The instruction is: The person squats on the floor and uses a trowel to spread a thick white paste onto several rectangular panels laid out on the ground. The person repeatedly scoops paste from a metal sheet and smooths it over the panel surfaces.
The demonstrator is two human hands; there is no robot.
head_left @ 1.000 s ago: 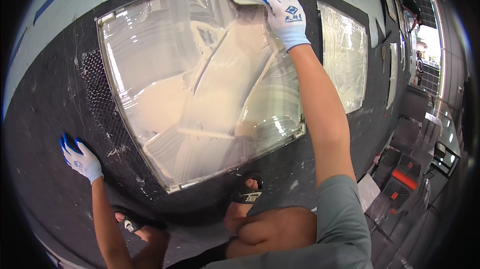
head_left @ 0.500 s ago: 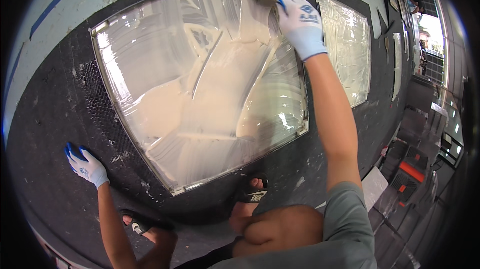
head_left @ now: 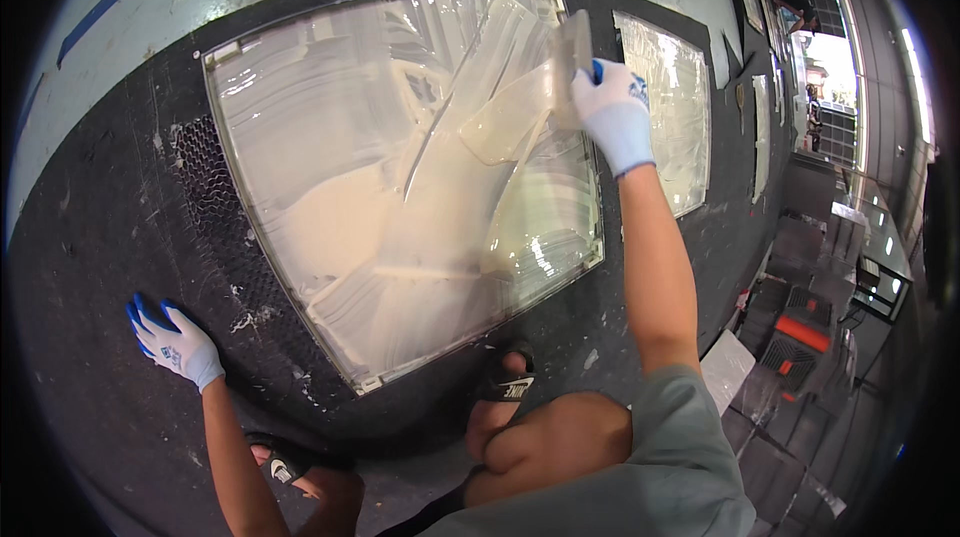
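A large rectangular panel [head_left: 372, 382] lies on the dark surface, thickly smeared with a glossy cream coating [head_left: 340, 217] in ridges and sweeps. In my right hand [head_left: 613, 114], in a white glove with blue fingers, is a flat trowel [head_left: 576, 42] with a greyish blade. The trowel stands steeply tilted at the panel's upper right edge; whether its edge touches the coating I cannot tell. My left hand [head_left: 176, 340], gloved alike, rests with fingers spread on the dark surface, left of the panel and apart from it.
Right of the panel lies a second, narrower coated panel [head_left: 668, 107]. Honeycomb-patterned marks [head_left: 208, 177] run along the panel's left side. My sandalled foot [head_left: 505, 377] is close to the near edge. Black and orange cases [head_left: 795, 342] stand at the right.
My right hand has moved down and slightly right with the trowel, whose blade has turned more upright. The upper right coating is smeared differently. My left hand has barely shifted.
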